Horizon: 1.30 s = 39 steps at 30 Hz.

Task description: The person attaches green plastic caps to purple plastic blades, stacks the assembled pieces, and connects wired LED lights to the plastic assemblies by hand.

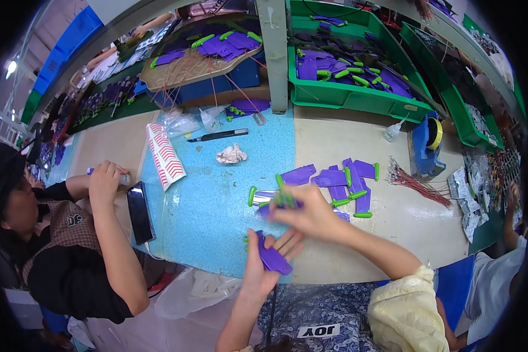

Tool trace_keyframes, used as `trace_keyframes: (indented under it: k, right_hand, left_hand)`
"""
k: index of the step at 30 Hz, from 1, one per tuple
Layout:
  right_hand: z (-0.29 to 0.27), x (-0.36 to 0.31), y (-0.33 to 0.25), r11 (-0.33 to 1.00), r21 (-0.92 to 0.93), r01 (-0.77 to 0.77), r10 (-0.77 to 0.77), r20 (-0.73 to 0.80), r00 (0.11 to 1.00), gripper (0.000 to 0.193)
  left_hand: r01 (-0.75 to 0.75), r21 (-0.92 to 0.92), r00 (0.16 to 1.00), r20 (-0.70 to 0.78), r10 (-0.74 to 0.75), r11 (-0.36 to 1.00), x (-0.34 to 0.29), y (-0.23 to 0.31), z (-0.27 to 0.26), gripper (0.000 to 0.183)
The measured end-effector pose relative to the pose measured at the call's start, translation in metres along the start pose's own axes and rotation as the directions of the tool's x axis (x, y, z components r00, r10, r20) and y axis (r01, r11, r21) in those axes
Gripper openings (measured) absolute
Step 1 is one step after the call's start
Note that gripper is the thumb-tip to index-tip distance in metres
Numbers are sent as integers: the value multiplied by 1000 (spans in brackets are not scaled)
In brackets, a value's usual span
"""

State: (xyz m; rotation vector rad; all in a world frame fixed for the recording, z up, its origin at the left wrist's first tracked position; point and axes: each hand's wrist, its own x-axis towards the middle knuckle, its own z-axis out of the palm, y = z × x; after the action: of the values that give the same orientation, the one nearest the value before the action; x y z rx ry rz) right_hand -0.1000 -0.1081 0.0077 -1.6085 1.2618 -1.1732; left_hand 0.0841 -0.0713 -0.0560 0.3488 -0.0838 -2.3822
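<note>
Hands meet near the table's (229, 199) near edge. The left hand (264, 264) lies open under a purple part (273, 258), whose long side runs from far left to near right. The right hand (311, 214) pinches a blurred purple-and-green piece (284, 199), just beyond.

Purple plastic part (272, 257): flat, elongated, lying slantwise across the left hand's (263, 267) open palm. Purple-and-green part (283, 200): blurred, sitting pinched in the right hand's (311, 214) fingertips, just above the left hand.
</note>
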Motion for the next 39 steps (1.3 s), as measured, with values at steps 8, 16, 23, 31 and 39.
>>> trace_keyframes:
  k: [8,16,23,31,39]
  right_hand:
    - [-25,-63,-36,954,-265,-144,164,56,985,42]
    - [-30,-52,-16,717,-567,406,-432,95,897,33]
    - [-18,-54,-2,753,-568,333,-309,142,940,51]
    - [8,2,37,781,-623,-43,76,26,997,24]
    - [-7,-48,-11,986,-161,39,-23,101,995,32]
  left_hand:
    - [-314,309,931,-84,355,898,34,-10,61,27]
    - [-433,612,840,7,543,662,21,-19,64,19]
    - [0,907,874,-205,441,422,2,-1,53,27]
    - [-236,540,824,-329,461,808,-2,-8,27,13]
    - [-273,466,907,-168,387,841,19,-9,46,24]
